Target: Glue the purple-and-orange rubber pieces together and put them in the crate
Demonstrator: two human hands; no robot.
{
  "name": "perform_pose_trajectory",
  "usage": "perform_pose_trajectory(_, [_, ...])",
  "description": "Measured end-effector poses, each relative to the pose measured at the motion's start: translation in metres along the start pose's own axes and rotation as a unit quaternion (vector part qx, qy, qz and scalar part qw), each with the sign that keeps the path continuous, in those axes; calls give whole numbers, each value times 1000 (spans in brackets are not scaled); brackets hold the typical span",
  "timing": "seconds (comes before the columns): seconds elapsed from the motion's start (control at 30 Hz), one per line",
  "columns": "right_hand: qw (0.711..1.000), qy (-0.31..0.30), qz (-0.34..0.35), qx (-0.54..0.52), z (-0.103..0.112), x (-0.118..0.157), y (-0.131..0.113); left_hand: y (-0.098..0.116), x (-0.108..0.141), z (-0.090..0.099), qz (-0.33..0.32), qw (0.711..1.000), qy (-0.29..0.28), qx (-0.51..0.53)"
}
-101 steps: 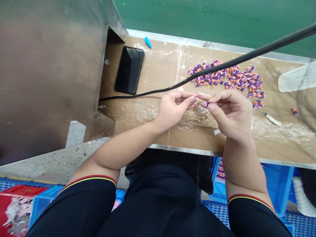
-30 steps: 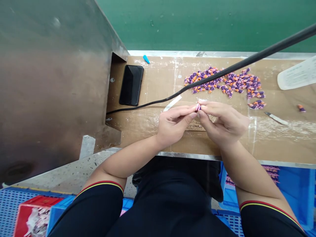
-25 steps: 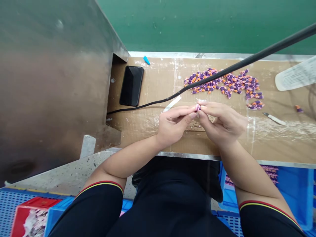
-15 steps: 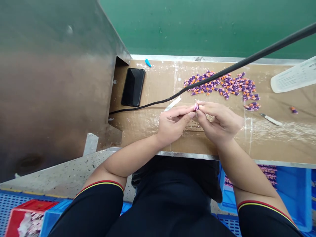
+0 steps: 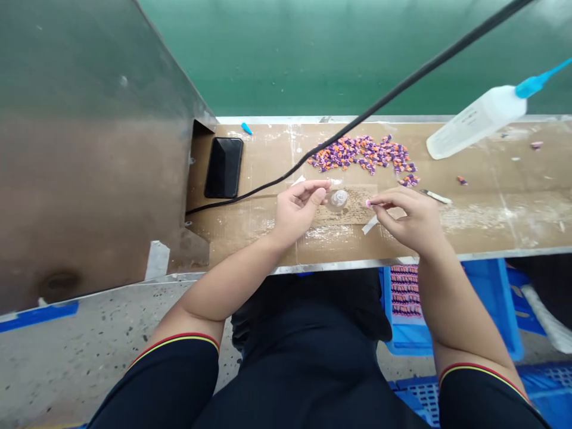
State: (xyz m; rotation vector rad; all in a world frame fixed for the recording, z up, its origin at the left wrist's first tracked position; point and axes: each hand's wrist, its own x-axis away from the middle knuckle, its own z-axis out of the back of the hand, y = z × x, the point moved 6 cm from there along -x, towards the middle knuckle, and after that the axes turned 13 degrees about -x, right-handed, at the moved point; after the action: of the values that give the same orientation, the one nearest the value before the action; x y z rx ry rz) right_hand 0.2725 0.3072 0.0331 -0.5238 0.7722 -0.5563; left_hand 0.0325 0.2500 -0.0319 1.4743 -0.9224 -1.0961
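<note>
Small pink piece at the right grip's tips, 3 o'clock from the left

Through the head camera, with 12 o'clock towards the green wall [image 5: 286,65], I had the right hand [image 5: 409,217] closed on a small pink piece [image 5: 369,204], pinched between thumb and forefinger above the desk [image 5: 263,155]. The left hand [image 5: 298,208] had thumb and forefinger close together; I couldn't tell whether its grip held anything.

The relation that mattered, I judged, was the gap between the two grips. A clear round object [image 5: 339,198] showed in it, 9 o'clock from the piece and nearer the left fingertips. The piece's pink end faced 9 o'clock; its long axis was too small to read.

From the clear object, the purple-and-orange heap [image 5: 337,156] spread at 12 to 1 o'clock. The knife [image 5: 438,196] lay just beyond the right knuckles, at 2 o'clock.
</note>
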Motion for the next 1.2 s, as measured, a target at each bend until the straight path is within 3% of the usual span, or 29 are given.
perform_pose_trajectory(0.1, [995,-90,-31,15,14,31,8,-2,1,-5,-4,1000,-11,-12])
perform_pose_trajectory(0.23, [977,-186,-77,68,9,62,19,-5,2,-11,-9,999,-27,-30])
perform_pose_trajectory(0.57, [973,-190,-66,112,-4,77,26,-11,1,-8,-6,996,-18,-88])
perform_pose_trajectory(0.63, [978,-169,-61,110,-3,80,25,-12,0,-7,-7,995,-13,-94])
perform_pose_trajectory(0.83, [993,-23,-110,30,13,103,27,-8,-3,-4,-28,992,-5,-120])
perform_pose_trajectory(1.07, [986,25,-166,11,-15,110,23,-1,-2,-1,-29,986,22,-161])
perform_pose_trajectory(1.13, [983,72,-171,-3,-7,122,19,0,-2,-1,-40,986,28,-158])
perform_pose_trajectory(1.2, [969,149,-199,-12,15,150,19,1,-3,-1,-54,987,38,-146])
